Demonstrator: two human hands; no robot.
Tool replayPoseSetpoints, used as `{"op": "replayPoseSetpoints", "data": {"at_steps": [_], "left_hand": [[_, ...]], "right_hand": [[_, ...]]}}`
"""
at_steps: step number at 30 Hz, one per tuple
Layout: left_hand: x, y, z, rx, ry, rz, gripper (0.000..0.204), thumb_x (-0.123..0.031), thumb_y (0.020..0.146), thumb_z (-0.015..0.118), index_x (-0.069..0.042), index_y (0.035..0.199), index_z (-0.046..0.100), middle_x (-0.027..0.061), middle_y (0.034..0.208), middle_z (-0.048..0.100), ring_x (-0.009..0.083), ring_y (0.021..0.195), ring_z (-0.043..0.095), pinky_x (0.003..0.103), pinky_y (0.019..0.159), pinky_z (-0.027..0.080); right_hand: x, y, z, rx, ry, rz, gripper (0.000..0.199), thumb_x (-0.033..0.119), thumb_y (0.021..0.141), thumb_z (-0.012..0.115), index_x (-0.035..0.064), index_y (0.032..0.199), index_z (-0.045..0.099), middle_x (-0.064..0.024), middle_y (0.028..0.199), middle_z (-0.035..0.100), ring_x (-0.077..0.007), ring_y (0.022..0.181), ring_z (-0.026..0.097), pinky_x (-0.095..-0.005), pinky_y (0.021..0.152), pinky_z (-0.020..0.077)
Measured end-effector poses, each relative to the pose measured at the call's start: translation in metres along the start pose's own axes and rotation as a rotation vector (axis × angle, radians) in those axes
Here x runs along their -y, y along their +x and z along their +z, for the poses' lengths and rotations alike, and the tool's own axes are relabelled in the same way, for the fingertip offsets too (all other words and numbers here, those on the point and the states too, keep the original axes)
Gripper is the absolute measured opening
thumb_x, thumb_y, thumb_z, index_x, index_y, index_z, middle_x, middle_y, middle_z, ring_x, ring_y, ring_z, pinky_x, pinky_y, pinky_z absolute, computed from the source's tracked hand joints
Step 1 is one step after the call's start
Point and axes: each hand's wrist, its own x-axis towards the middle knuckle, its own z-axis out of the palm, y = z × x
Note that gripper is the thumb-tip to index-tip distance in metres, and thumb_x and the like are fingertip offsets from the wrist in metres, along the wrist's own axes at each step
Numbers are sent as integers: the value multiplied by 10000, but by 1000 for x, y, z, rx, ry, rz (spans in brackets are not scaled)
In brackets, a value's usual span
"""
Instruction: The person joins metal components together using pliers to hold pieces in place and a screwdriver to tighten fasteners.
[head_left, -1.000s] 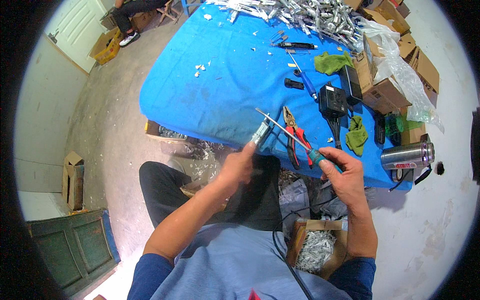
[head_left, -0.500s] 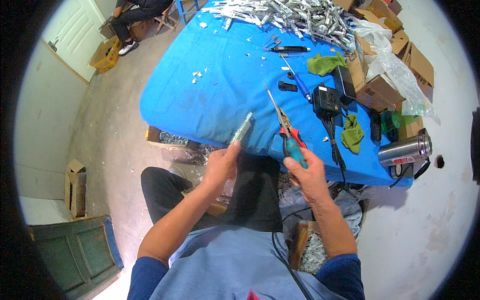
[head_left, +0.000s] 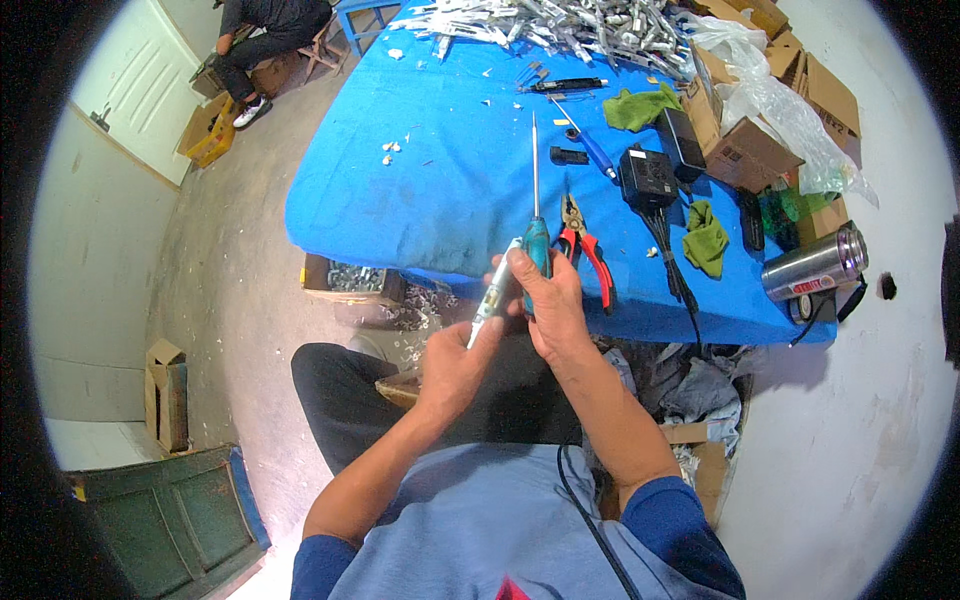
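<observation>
Near the table's front edge, my left hand (head_left: 455, 362) is closed on the lower end of a slim white plastic piece (head_left: 494, 292), which tilts up to the right. My right hand (head_left: 556, 305) grips a screwdriver (head_left: 537, 240) by its teal handle, the long shaft pointing away from me. Its thumb and fingers also meet the upper part of the white piece, so the two things lie side by side. Just right of the screwdriver, red-handled pliers (head_left: 592, 255) rest on the blue cloth (head_left: 400, 205). Part of my right fingers is hidden behind the white piece.
Similar white pieces (head_left: 570, 25) are heaped at the far end. To the right lie a blue-handled screwdriver (head_left: 598, 155), a black power adapter (head_left: 648, 177), green rags (head_left: 706, 240) and a steel flask (head_left: 815, 262). A box of parts (head_left: 345, 282) stands below the left edge. Someone sits far left.
My right hand has moved left with the screwdriver, away from the pliers, and now touches the white piece. My left hand has come slightly lower, and the screwdriver has turned more upright.
</observation>
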Motion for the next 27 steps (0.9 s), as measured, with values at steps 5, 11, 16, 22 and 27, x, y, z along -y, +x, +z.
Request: {"op": "replayPoseSetpoints", "data": {"at_steps": [5,11,16,22,27], "left_hand": [[20,-6,1,168,-48,-23,468,-442,917,622,-43,680,555,-25,586,489,64,519,420,257,456,331],[6,-16,-8,416,-329,-189,435,-469,905,631,-85,757,492,-20,605,445,76,488,382,233,446,317],[9,-20,-12,510,-458,-217,404,-451,910,631,-88,803,487,-18,620,439,81,491,379,238,458,324],[7,-29,-11,414,-465,-254,360,-398,932,621,-91,803,482,-20,610,437,79,491,377,248,463,336],[5,-36,-7,365,-414,-230,370,-405,936,608,-102,774,472,-16,603,433,81,486,374,253,466,338]], "right_hand": [[-5,-4,-3,97,226,96,297,182,862,708,87,1078,528,-141,1044,662,-223,857,691,-227,506,493],[-7,-8,-13,333,411,119,300,153,853,700,102,1102,541,-183,1149,644,-241,868,699,-239,550,548],[-15,-7,-12,381,463,161,305,136,841,695,105,1114,562,-185,1153,643,-248,848,702,-284,608,590],[-27,-7,-12,350,459,217,288,137,827,689,122,1096,587,-169,1122,654,-236,852,700,-311,633,590],[-22,-12,-8,361,398,191,270,160,831,691,118,1073,580,-158,1118,655,-220,868,692,-282,613,569]]}}
